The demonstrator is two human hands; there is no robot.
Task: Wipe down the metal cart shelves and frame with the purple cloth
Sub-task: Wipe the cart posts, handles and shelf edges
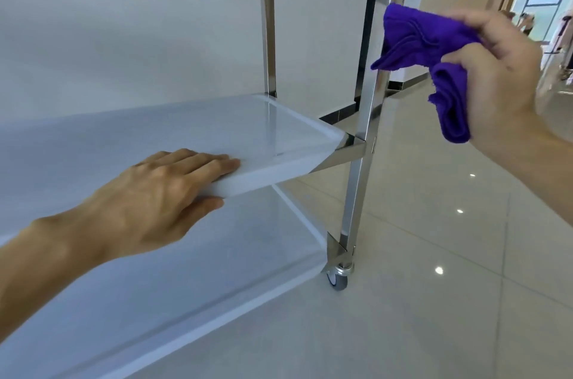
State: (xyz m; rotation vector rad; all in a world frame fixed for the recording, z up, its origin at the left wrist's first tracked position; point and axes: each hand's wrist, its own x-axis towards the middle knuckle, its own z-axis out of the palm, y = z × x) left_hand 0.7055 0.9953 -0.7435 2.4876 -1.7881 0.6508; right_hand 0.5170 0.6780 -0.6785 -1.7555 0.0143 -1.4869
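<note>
Left hand [161, 192] lies flat, fingers straight, on the middle shelf's [279, 127] front edge; right hand [502, 74] pinches the cloth [418, 40] beside the post [369, 99] — wrap it, stroke downward

Your left hand [161, 192] is down flat on the front edge of the cart's middle shelf [279, 133], fingers straight and together on top, thumb tucked under the lip, bare forearm coming in from low on the left. Your right hand [499, 74] is up above that shelf's front corner, off to the right, fingers and thumb curled, pinching the bunched purple cloth [434, 68], wrist bent, forearm angling down to the right.
</note>
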